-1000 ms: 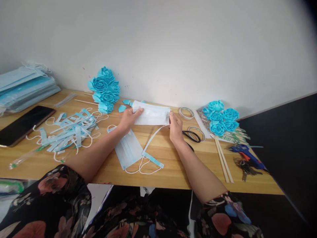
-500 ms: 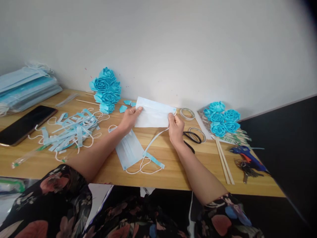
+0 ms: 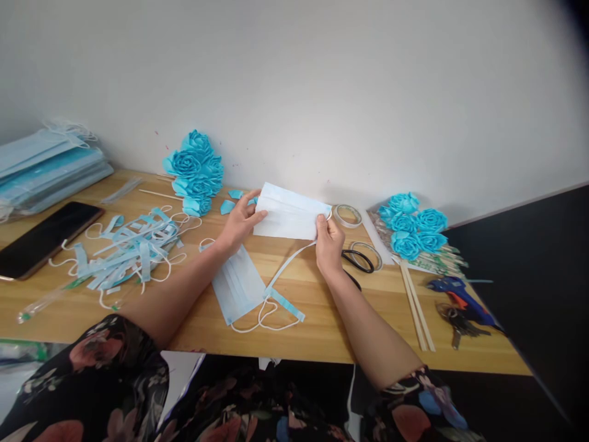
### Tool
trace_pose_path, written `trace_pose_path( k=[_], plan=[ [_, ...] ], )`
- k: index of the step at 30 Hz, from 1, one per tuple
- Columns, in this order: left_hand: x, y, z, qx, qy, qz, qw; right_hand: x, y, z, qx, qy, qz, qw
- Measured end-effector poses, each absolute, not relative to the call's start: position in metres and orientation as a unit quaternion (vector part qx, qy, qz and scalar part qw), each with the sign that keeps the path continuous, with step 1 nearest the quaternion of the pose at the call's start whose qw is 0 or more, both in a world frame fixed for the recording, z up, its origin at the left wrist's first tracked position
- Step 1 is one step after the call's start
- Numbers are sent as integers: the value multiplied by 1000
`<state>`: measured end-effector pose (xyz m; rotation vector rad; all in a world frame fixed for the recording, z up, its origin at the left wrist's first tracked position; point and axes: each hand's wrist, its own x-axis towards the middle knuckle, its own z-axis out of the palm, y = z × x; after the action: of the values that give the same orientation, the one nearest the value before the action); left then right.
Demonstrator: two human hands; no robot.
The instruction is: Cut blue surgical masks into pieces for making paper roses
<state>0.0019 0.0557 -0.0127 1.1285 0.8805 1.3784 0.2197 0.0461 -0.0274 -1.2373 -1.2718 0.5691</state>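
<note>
A white face mask [image 3: 289, 213] is held up over the wooden table [image 3: 322, 319], tilted slightly. My left hand [image 3: 239, 222] grips its left edge and my right hand [image 3: 327, 236] pinches its right edge. A partly torn blue strip [image 3: 285, 270] hangs from the right corner down to the table. A second blue mask [image 3: 237, 285] with white ear loops lies flat below, between my forearms.
A pile of cut blue strips and loops [image 3: 129, 245], a black phone [image 3: 43, 236] and stacked mask packs [image 3: 46, 166] lie left. Blue paper roses [image 3: 196, 169] stand by the wall. Right: tape rolls [image 3: 347, 215], scissors [image 3: 356, 261], more roses [image 3: 414, 224], sticks [image 3: 416, 304], glue gun [image 3: 460, 294], keys [image 3: 458, 322].
Both hands have lifted the white mask off the table and tilted it. The hanging strip has been pulled up with it.
</note>
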Motion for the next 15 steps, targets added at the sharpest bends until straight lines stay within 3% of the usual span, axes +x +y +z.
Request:
trace_pose_path(
  k=[10,15],
  plan=[
    [-2,57,-15,495,412,613,457,218,40,-20,-536,-571,228,579],
    [-2,55,-15,481,411,616,470,217,39,-19,-542,-565,231,577]
  ],
)
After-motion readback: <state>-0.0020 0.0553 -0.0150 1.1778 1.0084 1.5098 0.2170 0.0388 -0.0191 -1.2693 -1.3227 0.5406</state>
